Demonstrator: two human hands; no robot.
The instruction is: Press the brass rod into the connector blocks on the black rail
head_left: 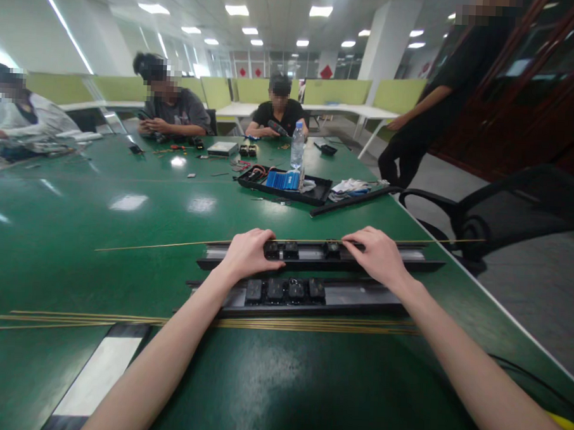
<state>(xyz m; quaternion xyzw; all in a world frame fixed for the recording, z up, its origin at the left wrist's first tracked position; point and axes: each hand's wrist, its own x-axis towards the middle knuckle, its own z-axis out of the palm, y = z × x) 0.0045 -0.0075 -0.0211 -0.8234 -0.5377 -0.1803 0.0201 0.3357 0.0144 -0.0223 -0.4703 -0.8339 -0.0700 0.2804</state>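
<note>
A long black rail with a pale inner strip lies across the table, carrying a few small black blocks. My left hand grips this rail near its left blocks, thumb at the front side and fingers at the back. A thin brass-coloured rod runs along the rail's back edge and sticks out past both ends. My right hand pinches the rod beside the right block; its fingertips are partly hidden. Closer to me sits a second black rail with several black blocks in a row.
Several brass-coloured rods lie in front of the rails. A black-and-white flat object is under my left forearm. Beyond the rails are a black tray, a water bottle and a black strip. Other people are around the table.
</note>
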